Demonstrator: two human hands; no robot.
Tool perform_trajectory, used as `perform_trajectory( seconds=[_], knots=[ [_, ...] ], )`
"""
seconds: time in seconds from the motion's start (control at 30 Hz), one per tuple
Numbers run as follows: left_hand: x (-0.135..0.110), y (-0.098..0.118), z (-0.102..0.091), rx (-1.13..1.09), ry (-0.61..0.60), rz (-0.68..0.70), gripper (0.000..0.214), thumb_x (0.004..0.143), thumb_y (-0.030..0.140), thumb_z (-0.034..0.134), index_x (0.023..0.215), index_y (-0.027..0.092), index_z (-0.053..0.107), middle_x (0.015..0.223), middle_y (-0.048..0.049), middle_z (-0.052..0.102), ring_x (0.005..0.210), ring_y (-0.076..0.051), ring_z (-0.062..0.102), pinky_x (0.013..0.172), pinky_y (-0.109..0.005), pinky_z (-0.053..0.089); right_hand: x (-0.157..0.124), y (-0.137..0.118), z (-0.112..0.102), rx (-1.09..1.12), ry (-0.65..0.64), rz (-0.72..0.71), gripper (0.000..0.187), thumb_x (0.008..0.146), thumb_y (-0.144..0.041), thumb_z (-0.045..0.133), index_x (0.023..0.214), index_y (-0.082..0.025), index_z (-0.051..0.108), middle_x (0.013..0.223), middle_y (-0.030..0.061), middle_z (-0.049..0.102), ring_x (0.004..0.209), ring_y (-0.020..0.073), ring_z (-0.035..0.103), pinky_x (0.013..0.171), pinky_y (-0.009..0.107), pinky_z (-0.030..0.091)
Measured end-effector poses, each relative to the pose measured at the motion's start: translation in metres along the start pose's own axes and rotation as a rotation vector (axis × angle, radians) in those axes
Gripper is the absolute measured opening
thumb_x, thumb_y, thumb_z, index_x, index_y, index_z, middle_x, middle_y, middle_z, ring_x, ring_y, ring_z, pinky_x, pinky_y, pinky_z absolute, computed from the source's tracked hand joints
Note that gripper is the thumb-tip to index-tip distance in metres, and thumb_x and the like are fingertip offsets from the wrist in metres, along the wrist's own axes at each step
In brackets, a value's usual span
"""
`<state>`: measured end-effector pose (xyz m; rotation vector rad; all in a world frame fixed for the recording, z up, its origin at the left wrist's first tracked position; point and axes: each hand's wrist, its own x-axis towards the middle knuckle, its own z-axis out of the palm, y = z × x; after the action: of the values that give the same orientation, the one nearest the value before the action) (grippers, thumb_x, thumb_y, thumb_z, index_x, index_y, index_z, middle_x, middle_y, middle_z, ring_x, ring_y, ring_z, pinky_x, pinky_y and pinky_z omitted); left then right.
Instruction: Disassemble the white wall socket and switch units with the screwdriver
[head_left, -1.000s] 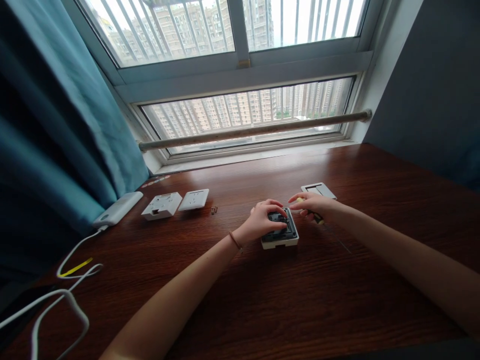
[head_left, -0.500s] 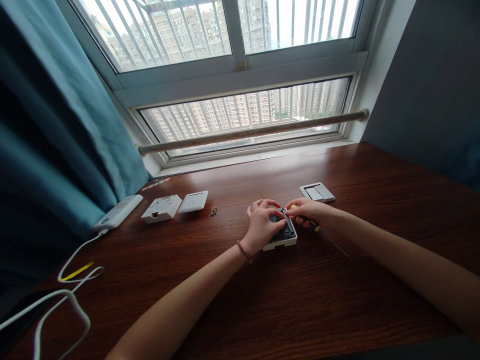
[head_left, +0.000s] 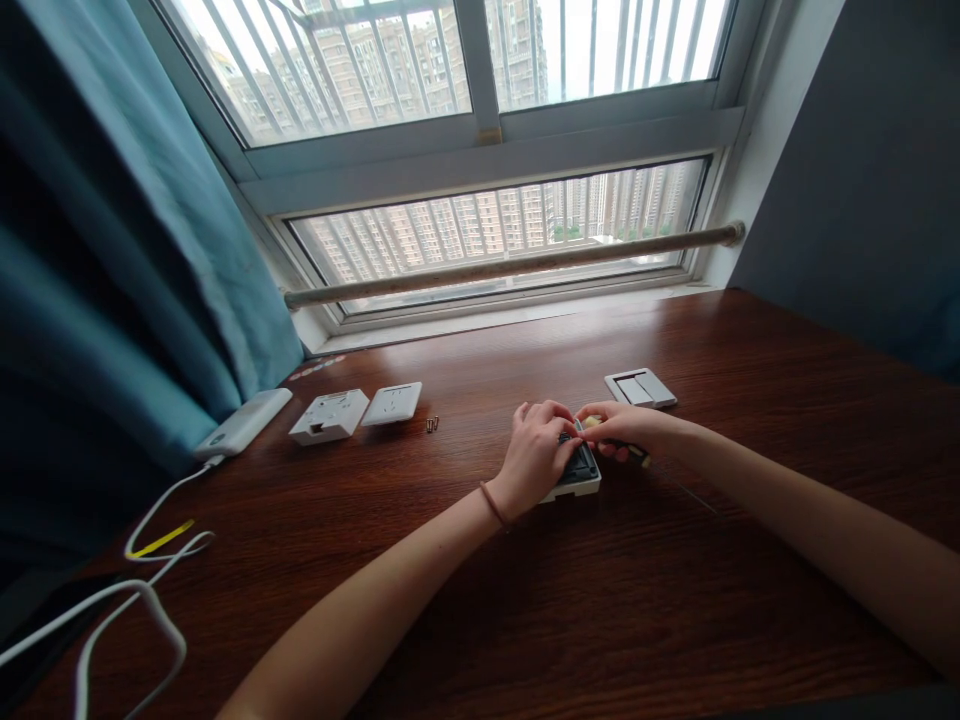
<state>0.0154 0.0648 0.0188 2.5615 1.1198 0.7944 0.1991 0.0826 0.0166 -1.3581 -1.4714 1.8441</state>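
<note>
A white switch box (head_left: 581, 489) with a dark inner part (head_left: 579, 466) lies on the table, its far side covered by my hands. My left hand (head_left: 536, 447) curls over its left and top, thumb and fingers bent onto it. At the far right corner my right hand (head_left: 626, 428) meets the left fingertips. Its curled fingers also hold a screwdriver (head_left: 637, 454) with a yellow and black handle. The thin shaft points away from the box, toward the lower right. Whatever lies between the touching fingertips is too small to make out.
Behind my right hand lies a white switch panel (head_left: 640, 388). Farther left are two small screws (head_left: 432, 425), a socket plate (head_left: 392, 403) and a white back box (head_left: 328, 416). A power bank (head_left: 244, 424) with a white cable (head_left: 161, 490) and a yellow strip (head_left: 165, 538) lie near the curtain (head_left: 225, 250).
My left fingers have shifted toward the box's far right corner, closer to my right fingertips. The whole view has moved slightly. The screwdriver stays in my right hand.
</note>
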Motion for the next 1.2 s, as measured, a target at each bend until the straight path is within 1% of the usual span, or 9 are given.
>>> perform_trajectory(
  seconds=[0.23,0.37,0.43,0.5,0.6,0.7,0.8,0.9,1.2],
  knots=[
    [0.003,0.003,0.000,-0.111,0.051,-0.028,0.008,0.082,0.022,0.052,0.082,0.021,0.060,0.100,-0.0040,0.057,0.101,-0.019,0.051,0.102,-0.044,0.028,0.000,-0.002,0.002,-0.062,0.049,0.003,0.029,0.072,-0.033,0.066,0.092,-0.020,0.051,0.062,-0.0038,0.054,0.043,0.0027,0.045,0.033,0.010,0.032],
    [0.014,-0.003,-0.020,-0.223,0.114,-0.028,0.011,0.082,0.023,0.052,0.079,0.018,0.060,0.097,-0.0061,0.056,0.097,-0.019,0.053,0.094,-0.037,0.038,0.001,-0.002,0.002,-0.064,0.045,0.018,0.031,0.071,-0.035,0.067,0.092,-0.020,0.051,0.064,-0.0034,0.055,0.043,0.0030,0.045,0.033,0.011,0.031],
    [0.023,-0.019,-0.039,-0.282,0.104,-0.011,0.014,0.081,0.025,0.052,0.077,0.015,0.061,0.095,-0.0077,0.057,0.092,-0.018,0.055,0.087,-0.033,0.043,0.001,-0.001,0.001,-0.054,0.038,0.019,0.032,0.071,-0.036,0.067,0.093,-0.020,0.051,0.063,-0.0036,0.054,0.043,0.0031,0.044,0.033,0.011,0.030],
    [0.031,-0.045,-0.061,-0.261,0.095,-0.041,0.016,0.080,0.027,0.053,0.075,0.014,0.062,0.095,-0.0083,0.059,0.091,-0.018,0.056,0.086,-0.033,0.043,0.002,0.001,0.000,-0.052,0.035,0.013,0.031,0.072,-0.036,0.066,0.093,-0.020,0.051,0.064,-0.0038,0.054,0.043,0.0032,0.044,0.033,0.011,0.030],
    [0.033,-0.093,-0.090,-0.032,0.010,-0.096,0.018,0.079,0.029,0.052,0.073,0.016,0.064,0.097,-0.0080,0.061,0.094,-0.020,0.056,0.090,-0.035,0.040,0.003,0.003,-0.001,-0.055,0.026,0.004,0.030,0.073,-0.037,0.065,0.093,-0.021,0.051,0.065,-0.0036,0.053,0.044,0.0032,0.043,0.033,0.011,0.030],
    [0.025,-0.134,-0.104,0.142,-0.099,-0.163,0.017,0.076,0.029,0.054,0.072,0.017,0.065,0.095,-0.0070,0.062,0.090,-0.020,0.056,0.088,-0.035,0.040,0.004,0.004,-0.001,-0.049,0.010,0.003,0.030,0.073,-0.037,0.065,0.093,-0.021,0.050,0.064,-0.0037,0.053,0.043,0.0033,0.043,0.033,0.011,0.029],
    [0.014,-0.157,-0.104,0.245,-0.120,-0.225,0.013,0.072,0.026,0.059,0.065,0.018,0.064,0.094,-0.0067,0.063,0.099,-0.026,0.050,0.096,-0.049,0.027,0.005,0.005,-0.002,-0.041,0.000,0.002,0.030,0.073,-0.038,0.064,0.093,-0.021,0.050,0.065,-0.0037,0.053,0.043,0.0031,0.042,0.032,0.011,0.028],
    [0.008,-0.168,-0.098,0.325,-0.169,-0.262,0.013,0.072,0.025,0.060,0.061,0.019,0.064,0.094,-0.0055,0.063,0.104,-0.028,0.044,0.098,-0.058,0.013,0.005,0.006,-0.002,-0.044,-0.005,-0.001,0.031,0.073,-0.039,0.064,0.093,-0.020,0.050,0.065,-0.0037,0.052,0.043,0.0028,0.042,0.032,0.010,0.028],
    [0.003,-0.180,-0.095,0.464,-0.291,-0.334,0.011,0.072,0.025,0.059,0.065,0.020,0.065,0.095,-0.0028,0.061,0.107,-0.026,0.039,0.100,-0.061,0.003,0.003,0.004,0.000,-0.024,0.004,-0.001,0.032,0.072,-0.039,0.066,0.092,-0.020,0.049,0.065,-0.0038,0.051,0.044,0.0029,0.041,0.032,0.011,0.028]
  ],
)
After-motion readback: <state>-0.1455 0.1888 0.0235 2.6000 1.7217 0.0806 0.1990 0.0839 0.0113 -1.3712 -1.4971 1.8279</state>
